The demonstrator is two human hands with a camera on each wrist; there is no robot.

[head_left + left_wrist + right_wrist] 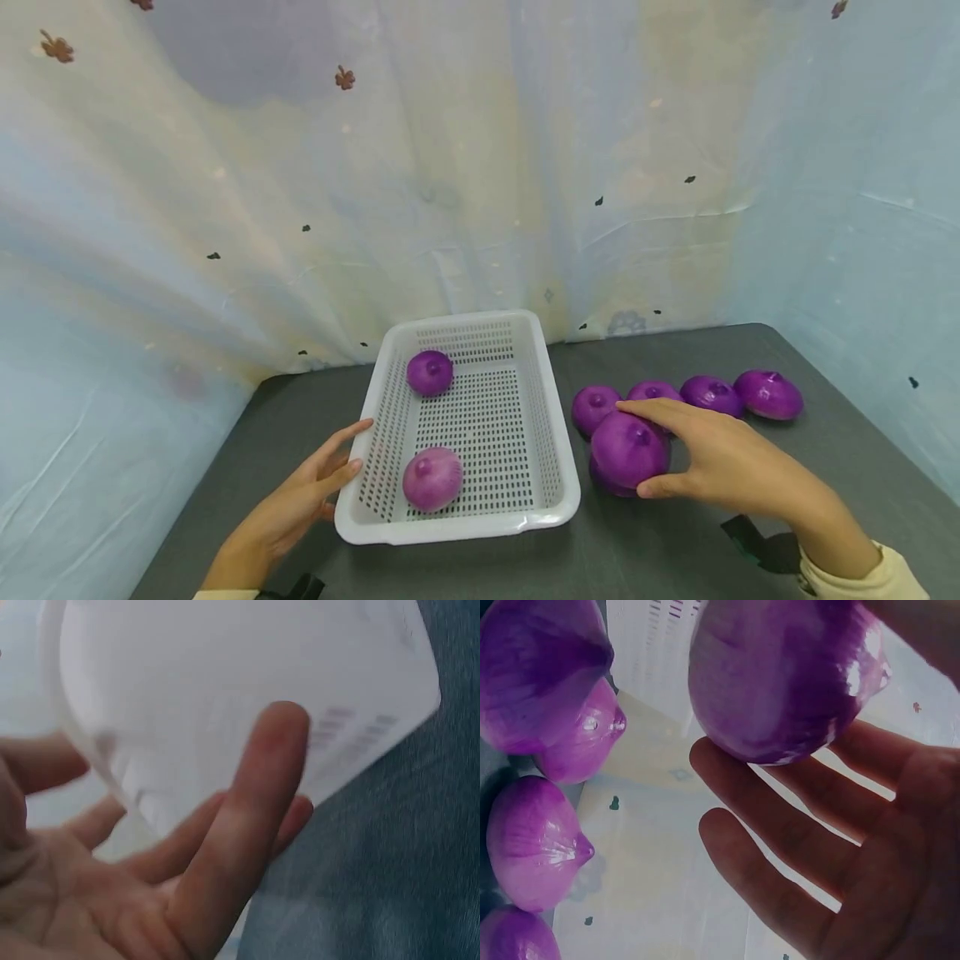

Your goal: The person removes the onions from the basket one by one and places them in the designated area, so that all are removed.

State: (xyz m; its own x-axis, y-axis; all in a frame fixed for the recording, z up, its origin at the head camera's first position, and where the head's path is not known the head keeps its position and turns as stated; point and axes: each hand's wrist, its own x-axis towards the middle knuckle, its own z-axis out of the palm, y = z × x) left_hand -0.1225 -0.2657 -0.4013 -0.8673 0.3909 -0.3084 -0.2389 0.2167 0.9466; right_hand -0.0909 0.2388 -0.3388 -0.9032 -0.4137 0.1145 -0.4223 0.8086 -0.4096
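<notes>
My right hand (712, 442) holds a purple onion (628, 448) between thumb and fingers. The onion (780, 682) fills the top of the right wrist view. Another purple onion (606, 483) shows partly under it, mostly covered. A white slotted basket (561, 467) stands to the left, with a dark purple onion (430, 372) near its far left corner and a paler one (432, 479) near its front. My left hand (296, 500) touches the basket's left rim with its fingertips and thumb. In the left wrist view, its loosely extended fingers (281, 750) lie beside the outer wall.
Behind the right hand, several purple onions sit in a row, from one beside the basket (596, 408) to one at the far right (768, 394). All stand on a dark grey table (660, 550). A patterned curtain (480, 167) rises along its back edge and sides.
</notes>
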